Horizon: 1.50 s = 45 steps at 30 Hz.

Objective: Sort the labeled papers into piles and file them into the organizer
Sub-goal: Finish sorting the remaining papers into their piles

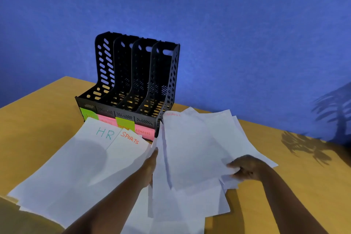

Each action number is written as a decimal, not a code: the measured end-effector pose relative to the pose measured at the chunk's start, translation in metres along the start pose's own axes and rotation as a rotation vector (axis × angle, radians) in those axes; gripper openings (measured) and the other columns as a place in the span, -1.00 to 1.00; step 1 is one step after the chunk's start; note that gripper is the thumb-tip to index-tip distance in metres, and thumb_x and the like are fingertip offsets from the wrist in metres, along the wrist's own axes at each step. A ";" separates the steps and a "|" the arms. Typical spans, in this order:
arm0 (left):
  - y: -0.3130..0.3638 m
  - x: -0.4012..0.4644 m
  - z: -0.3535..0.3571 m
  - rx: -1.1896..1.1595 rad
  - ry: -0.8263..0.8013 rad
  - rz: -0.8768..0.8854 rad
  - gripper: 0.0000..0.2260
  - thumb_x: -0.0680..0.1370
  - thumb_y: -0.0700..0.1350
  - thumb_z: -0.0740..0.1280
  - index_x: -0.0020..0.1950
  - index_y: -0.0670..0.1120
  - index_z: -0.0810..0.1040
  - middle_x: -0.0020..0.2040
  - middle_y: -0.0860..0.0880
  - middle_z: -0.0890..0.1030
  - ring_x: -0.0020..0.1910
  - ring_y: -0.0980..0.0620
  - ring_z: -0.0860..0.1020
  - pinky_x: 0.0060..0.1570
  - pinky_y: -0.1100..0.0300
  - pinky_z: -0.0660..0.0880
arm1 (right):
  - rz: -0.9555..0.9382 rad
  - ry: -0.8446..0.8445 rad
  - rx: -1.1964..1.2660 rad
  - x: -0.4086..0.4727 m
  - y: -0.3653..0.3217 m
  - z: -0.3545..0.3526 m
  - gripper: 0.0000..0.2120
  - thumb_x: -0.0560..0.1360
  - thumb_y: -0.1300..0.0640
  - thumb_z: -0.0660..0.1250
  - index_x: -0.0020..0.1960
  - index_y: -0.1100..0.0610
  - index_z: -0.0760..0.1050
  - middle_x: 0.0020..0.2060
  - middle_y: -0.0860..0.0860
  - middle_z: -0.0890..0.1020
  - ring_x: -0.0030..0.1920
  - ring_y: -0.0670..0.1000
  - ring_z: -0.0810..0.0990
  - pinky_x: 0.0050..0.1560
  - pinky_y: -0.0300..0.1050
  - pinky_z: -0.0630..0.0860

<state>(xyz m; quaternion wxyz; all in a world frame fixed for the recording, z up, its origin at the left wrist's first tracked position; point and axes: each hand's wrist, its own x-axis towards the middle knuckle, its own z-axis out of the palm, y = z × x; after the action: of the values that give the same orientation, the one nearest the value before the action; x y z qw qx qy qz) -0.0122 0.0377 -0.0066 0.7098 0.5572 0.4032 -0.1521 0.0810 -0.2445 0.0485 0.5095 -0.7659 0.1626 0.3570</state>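
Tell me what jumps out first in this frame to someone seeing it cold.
The black four-slot file organizer stands empty at the back of the wooden table, against the blue wall, with green and pink labels along its front. White sheets fan across the table before it, the HR paper and SPORTS paper lying at left. The left hand and right hand both grip the loose stack at right.

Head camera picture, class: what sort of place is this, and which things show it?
Probably an office or study desk: a black file organizer with department labels, loose labeled papers being sorted, and a wooden desk against a plain blue wall.
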 end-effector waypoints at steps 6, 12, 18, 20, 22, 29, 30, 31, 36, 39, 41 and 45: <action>-0.004 -0.002 0.009 0.197 0.081 0.236 -0.63 0.47 -0.22 0.40 0.25 -0.25 0.48 0.21 -0.24 0.57 0.15 -0.24 0.54 0.22 -0.04 0.47 | 0.029 -0.311 -0.515 -0.001 0.006 0.017 -0.81 0.37 0.19 0.48 -0.05 0.21 0.59 -0.40 0.00 0.68 -0.40 -0.10 0.65 -0.32 -0.27 0.59; -0.003 -0.004 0.015 0.218 0.151 0.298 -0.69 0.54 -0.26 0.29 0.28 -0.25 0.45 0.23 -0.25 0.55 0.14 -0.23 0.53 0.18 -0.04 0.45 | 0.050 -0.358 -0.749 -0.009 -0.006 0.017 -0.86 0.40 0.14 0.45 -0.25 0.12 0.50 -0.45 -0.03 0.60 -0.42 -0.15 0.59 -0.30 -0.32 0.56; 0.001 -0.012 0.016 0.183 -0.082 0.316 -0.69 0.58 -0.22 0.23 0.33 -0.19 0.41 0.28 -0.20 0.52 0.16 -0.20 0.52 0.29 -0.11 0.41 | -0.224 0.116 -0.038 0.005 -0.004 0.006 -0.67 0.43 -0.10 0.38 -0.08 0.17 0.47 -0.17 0.11 0.53 -0.14 0.08 0.54 -0.13 -0.10 0.51; 0.001 -0.017 0.021 0.165 -0.227 0.302 -0.67 0.57 -0.26 0.24 0.34 -0.18 0.40 0.27 -0.18 0.52 0.17 -0.17 0.50 0.31 -0.10 0.38 | -0.257 0.051 0.160 0.006 -0.002 0.002 -0.57 0.42 -0.08 0.39 0.13 0.20 0.49 -0.02 0.15 0.59 0.01 0.16 0.57 -0.01 -0.01 0.53; 0.000 -0.019 0.031 0.200 -0.359 0.290 -0.64 0.54 -0.32 0.26 0.34 -0.16 0.39 0.28 -0.15 0.50 0.24 -0.17 0.47 0.37 -0.08 0.34 | -0.315 0.001 0.283 0.005 0.003 -0.007 -0.37 0.22 -0.08 0.55 0.17 0.23 0.52 -0.01 0.13 0.64 0.00 0.15 0.62 -0.08 -0.03 0.56; -0.007 -0.019 0.055 0.245 -0.322 0.252 -0.61 0.54 -0.14 0.32 0.36 -0.13 0.40 0.31 -0.11 0.51 0.29 -0.15 0.48 0.16 0.03 0.46 | -0.233 -0.161 0.057 0.005 0.044 -0.019 -0.08 -0.29 0.04 0.70 0.05 0.27 0.60 -0.14 0.12 0.72 -0.14 0.07 0.71 -0.21 -0.09 0.62; -0.009 -0.016 0.055 0.325 -0.256 0.274 -0.61 0.54 -0.14 0.32 0.36 -0.14 0.39 0.32 -0.11 0.49 0.30 -0.15 0.47 0.15 0.04 0.46 | -0.214 -0.167 0.023 0.004 0.048 -0.013 -0.10 -0.27 0.04 0.70 0.04 0.28 0.60 -0.14 0.12 0.72 -0.15 0.06 0.71 -0.21 -0.11 0.62; -0.011 -0.013 0.055 0.403 -0.193 0.296 -0.60 0.53 -0.15 0.32 0.36 -0.14 0.39 0.34 -0.11 0.48 0.30 -0.15 0.45 0.12 0.06 0.46 | -0.198 -0.152 -0.004 0.003 0.052 -0.008 -0.17 -0.19 0.05 0.70 0.04 0.30 0.61 -0.17 0.11 0.73 -0.17 0.05 0.71 -0.23 -0.15 0.61; -0.013 -0.006 0.043 0.527 -0.024 0.304 -0.62 0.51 -0.16 0.35 0.32 -0.17 0.43 0.31 -0.14 0.52 0.26 -0.17 0.50 0.24 -0.02 0.48 | -0.184 0.334 -0.181 0.009 0.033 0.002 -0.64 0.40 -0.08 0.41 -0.29 0.23 0.53 -0.34 0.14 0.61 -0.27 0.15 0.65 -0.23 -0.07 0.58; -0.014 -0.006 0.036 0.570 0.035 0.302 -0.68 0.53 -0.14 0.33 0.27 -0.17 0.46 0.25 -0.14 0.56 0.20 -0.16 0.54 0.21 0.02 0.50 | -0.325 0.829 -0.463 0.015 0.025 -0.014 -0.66 0.43 -0.10 0.36 -0.11 0.21 0.52 -0.06 0.21 0.60 0.06 0.25 0.56 0.01 0.01 0.46; -0.016 -0.007 0.031 0.607 0.088 0.325 -0.70 0.52 -0.15 0.33 0.25 -0.15 0.48 0.24 -0.14 0.57 0.17 -0.14 0.55 0.17 0.05 0.52 | -0.237 0.922 -0.456 0.020 0.027 -0.025 -0.43 0.38 -0.07 0.42 0.24 0.26 0.39 0.23 0.29 0.44 0.23 0.31 0.39 0.18 0.10 0.39; -0.015 -0.015 0.028 0.626 0.224 0.406 -0.61 0.49 -0.16 0.37 0.30 -0.11 0.40 0.25 -0.14 0.56 0.19 -0.12 0.55 0.18 0.04 0.50 | 0.123 0.777 -0.277 0.026 0.029 -0.041 -0.18 0.38 -0.07 0.43 0.41 0.33 0.14 0.37 0.30 0.29 0.36 0.30 0.29 0.30 0.17 0.30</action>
<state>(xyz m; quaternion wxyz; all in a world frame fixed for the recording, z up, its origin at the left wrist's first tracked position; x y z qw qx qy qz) -0.0203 0.0035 -0.0042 0.4728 0.8284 0.2938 -0.0624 0.0969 -0.2906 0.0201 0.2801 -0.8938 0.3385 0.0897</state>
